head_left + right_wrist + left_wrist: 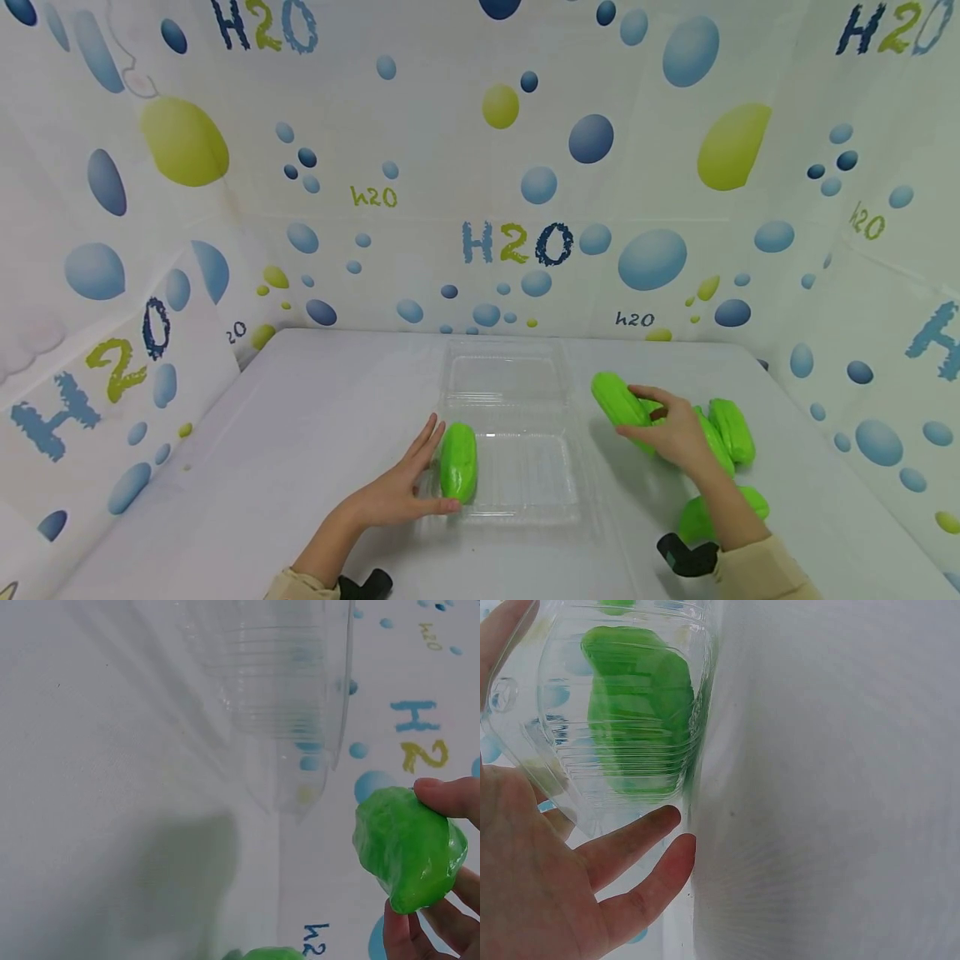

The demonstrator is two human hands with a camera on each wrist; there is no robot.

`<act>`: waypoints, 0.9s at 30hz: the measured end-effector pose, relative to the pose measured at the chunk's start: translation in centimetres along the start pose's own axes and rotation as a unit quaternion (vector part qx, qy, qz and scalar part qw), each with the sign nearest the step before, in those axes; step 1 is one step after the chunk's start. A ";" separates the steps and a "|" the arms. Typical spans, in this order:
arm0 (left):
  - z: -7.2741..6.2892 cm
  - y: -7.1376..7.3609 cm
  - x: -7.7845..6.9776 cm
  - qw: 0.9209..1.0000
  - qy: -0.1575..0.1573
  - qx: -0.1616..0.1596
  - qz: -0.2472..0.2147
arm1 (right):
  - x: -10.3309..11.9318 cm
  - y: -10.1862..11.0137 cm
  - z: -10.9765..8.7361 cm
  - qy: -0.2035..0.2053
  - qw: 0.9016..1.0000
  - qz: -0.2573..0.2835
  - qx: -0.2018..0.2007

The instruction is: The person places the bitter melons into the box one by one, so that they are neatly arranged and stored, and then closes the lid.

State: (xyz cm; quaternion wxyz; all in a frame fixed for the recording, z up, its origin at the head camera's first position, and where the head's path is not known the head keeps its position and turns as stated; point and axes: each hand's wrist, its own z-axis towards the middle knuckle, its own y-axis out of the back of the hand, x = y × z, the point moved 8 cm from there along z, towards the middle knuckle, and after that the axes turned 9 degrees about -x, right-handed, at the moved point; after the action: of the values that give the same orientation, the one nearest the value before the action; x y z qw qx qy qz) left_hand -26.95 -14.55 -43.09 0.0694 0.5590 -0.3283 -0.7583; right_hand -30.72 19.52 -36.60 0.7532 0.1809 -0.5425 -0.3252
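Observation:
A hinged clear plastic container [525, 508] stands on the table with its lid [504, 346] folded back. One glossy green pepper-like vegetable [458, 463] lies lengthwise along the container's left side; its green also shows through the ribbed wall in the left wrist view. My left hand [401, 493] rests against the container's near left corner, fingers spread and fairly straight, thumb at the front edge. To the right of the container, my right hand [670, 427] holds another green pepper-like vegetable [409, 847] above the table, between thumb and fingers.
More green pepper-like vegetables [731, 432] lie grouped at the right of the table, partly hidden behind the right hand and forearm. Others [697, 521] sit nearer, beneath the right forearm. A white sheet [525, 150] printed with drops rises behind the table [337, 375].

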 end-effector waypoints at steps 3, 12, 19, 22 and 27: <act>0.0 0.1 0.1 1.000 0.002 -0.001 0.001 | 0.6 0.2 0.0 0.002 1.000 -0.002 0.005; 0.0 0.0 0.2 1.000 0.001 -0.001 0.000 | 2.4 0.4 -0.1 0.013 1.000 0.003 0.003; 0.0 0.1 0.1 1.000 0.000 -0.002 0.003 | 3.9 0.0 -0.5 0.022 1.000 0.014 0.012; 0.0 0.1 0.0 1.000 0.001 -0.002 0.003 | 4.2 -0.4 -0.6 0.020 0.999 0.023 0.021; -0.1 0.1 0.0 1.000 0.002 -0.002 0.007 | 4.6 -1.3 -0.7 0.018 0.998 0.047 0.048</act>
State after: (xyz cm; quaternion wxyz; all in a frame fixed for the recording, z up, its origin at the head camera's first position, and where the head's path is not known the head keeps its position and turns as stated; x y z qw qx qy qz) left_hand -26.93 -14.65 -43.01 0.0768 0.5579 -0.3306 -0.7574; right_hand -29.55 15.40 -34.39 0.7676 0.1966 -0.5521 -0.2594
